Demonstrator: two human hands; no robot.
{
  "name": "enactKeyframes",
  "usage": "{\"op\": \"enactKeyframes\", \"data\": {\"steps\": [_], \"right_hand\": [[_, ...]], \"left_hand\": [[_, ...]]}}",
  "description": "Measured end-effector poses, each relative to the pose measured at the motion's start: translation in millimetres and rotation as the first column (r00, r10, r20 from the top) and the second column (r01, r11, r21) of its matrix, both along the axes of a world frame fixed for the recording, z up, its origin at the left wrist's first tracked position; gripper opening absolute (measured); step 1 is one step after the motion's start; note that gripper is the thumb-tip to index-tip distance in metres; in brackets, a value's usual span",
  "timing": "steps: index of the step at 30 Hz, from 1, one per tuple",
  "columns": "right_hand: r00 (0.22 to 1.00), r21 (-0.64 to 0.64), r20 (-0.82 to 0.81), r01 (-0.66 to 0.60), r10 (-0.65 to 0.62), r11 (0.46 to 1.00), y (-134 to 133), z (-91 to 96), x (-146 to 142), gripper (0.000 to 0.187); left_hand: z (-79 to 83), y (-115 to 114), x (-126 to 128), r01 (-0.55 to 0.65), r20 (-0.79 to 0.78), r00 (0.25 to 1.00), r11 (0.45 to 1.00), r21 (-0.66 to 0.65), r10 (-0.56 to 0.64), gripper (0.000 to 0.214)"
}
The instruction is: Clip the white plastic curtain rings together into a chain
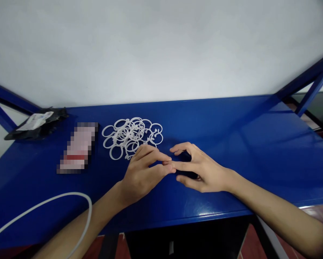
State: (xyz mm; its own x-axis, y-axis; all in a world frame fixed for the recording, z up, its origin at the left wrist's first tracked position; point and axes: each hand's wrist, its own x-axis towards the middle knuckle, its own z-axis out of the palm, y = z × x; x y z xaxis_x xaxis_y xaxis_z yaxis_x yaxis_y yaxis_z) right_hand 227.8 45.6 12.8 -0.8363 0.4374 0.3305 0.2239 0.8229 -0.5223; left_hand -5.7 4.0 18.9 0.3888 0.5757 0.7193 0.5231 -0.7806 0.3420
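My left hand (144, 172) is closed in a pinch, its thumb and forefinger pressed on the tip of a finger of my right hand (201, 168). The fingers of my right hand are spread apart, and I see nothing held in them. Both hands are over the front middle of a blue table (221, 133). Just behind my left hand lies a loose pile of thin white rings (136, 131) with small tabs, overlapping one another. My left fingers hide the nearest rings in part.
At the left lies a blurred pinkish rectangular item (79, 145) on the table. A black plastic package (40, 122) with a white label is at the back left corner. A white cable (67, 194) loops over my left forearm. Blue frame bars (309, 79) rise at both sides.
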Motion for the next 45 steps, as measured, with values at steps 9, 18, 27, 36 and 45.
{"op": "enactKeyframes", "data": {"steps": [9,18,27,36,45], "right_hand": [[1.0,0.037,0.017,0.007,-0.008,0.999,-2,2.4,0,0.03],[0.999,0.027,0.05,0.001,-0.002,1.0,-1,0.3,1,0.03],[0.999,-0.012,0.04,0.006,-0.005,1.0,-1,1.8,1,0.026],[0.994,0.063,0.077,0.067,-0.072,0.996,1,-3.5,1,0.045],[0.937,0.001,0.061,0.345,-0.345,0.938,7,-9.8,0,0.043]], "left_hand": [[-2.1,0,2,-0.014,-0.054,0.998,0.998,0.066,0.018,0.022],[-5.6,2,3,-0.022,-0.095,0.995,0.993,0.112,0.033,0.013],[-7.4,3,1,-0.01,-0.126,0.992,0.994,0.111,0.024,0.02],[-11.8,7,1,-0.122,-0.157,0.978,0.986,0.118,0.139,0.008],[-27.7,20,-7,-0.494,-0.432,0.728,0.845,0.206,0.532,0.012]]}}
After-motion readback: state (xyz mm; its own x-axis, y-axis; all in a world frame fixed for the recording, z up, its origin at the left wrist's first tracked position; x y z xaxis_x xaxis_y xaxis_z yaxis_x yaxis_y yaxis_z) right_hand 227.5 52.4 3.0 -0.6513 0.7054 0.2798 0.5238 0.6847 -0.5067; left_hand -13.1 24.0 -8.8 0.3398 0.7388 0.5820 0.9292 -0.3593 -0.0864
